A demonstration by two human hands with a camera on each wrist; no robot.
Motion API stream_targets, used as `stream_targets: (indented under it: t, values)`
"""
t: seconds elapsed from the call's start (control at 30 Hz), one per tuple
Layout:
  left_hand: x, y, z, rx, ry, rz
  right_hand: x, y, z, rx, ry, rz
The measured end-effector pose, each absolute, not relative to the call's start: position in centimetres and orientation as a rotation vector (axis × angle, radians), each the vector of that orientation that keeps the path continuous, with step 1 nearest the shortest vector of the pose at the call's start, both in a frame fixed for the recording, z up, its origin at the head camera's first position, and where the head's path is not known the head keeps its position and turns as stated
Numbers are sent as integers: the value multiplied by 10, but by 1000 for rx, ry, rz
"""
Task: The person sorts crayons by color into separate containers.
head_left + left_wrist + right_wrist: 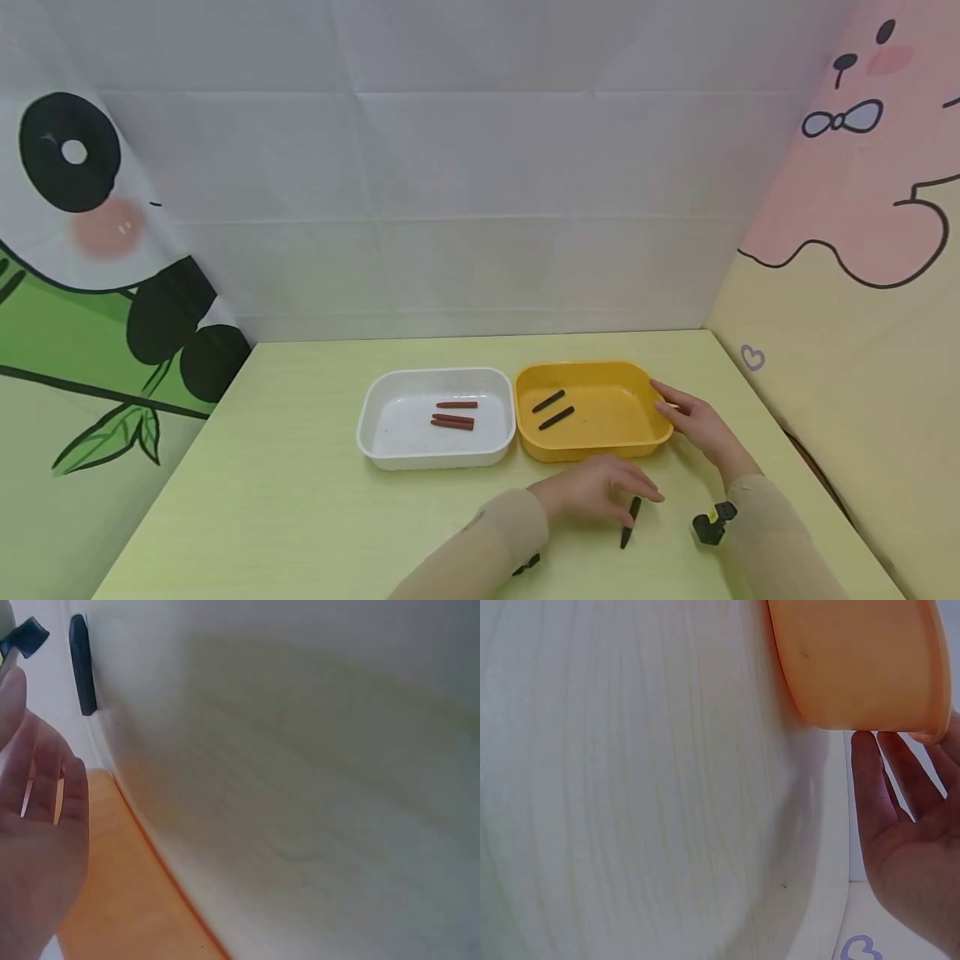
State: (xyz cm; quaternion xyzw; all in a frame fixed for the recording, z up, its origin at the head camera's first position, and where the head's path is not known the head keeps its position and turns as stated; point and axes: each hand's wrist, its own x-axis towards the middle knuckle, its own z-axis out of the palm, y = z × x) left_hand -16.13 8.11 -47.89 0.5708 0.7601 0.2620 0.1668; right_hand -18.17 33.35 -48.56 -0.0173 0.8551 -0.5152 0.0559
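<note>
My left hand (pixel 596 489) is over the table beside a black crayon (pixel 631 523), its fingers loosely bent. In the left wrist view, the crayon (pixel 83 665) lies apart from the fingertips, with nothing in the hand. At the right end of the yellow tray (pixel 600 450), my right hand (pixel 701 427) rests its fingertips on the rim and outer wall. In the right wrist view, the straight fingers (pixel 870 776) touch the tray's side (pixel 855 675). Two more black crayons (pixel 557 418) lie inside the yellow tray, towards its left.
A white tray (pixel 435 461) stands directly left of the yellow one, with three dark red crayons (pixel 453 423) in it. Both sit on a pale yellow table (pixel 300 500). A white sheet (pixel 465 167) hangs behind, and printed cloth walls flank the table.
</note>
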Motion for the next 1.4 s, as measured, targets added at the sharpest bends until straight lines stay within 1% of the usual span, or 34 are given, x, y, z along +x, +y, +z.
stream_targets:
  t: [0.37,0.53,0.87,1.13,1.4]
  values:
    - [-177,93,-490,1720,2016,619,-183,335,-485,-50,2589,-1556]
    - [-178,96,-491,1703,2025,527,-181,336,-484,-54,2609,-1533]
    - [-178,98,-494,1784,2106,303,-181,337,-484,-67,2608,-1553]
    - [-180,100,-498,1824,2086,351,-182,338,-487,-74,2614,-1548]
    - [-179,95,-494,1720,2004,499,-181,337,-485,-59,2586,-1578]
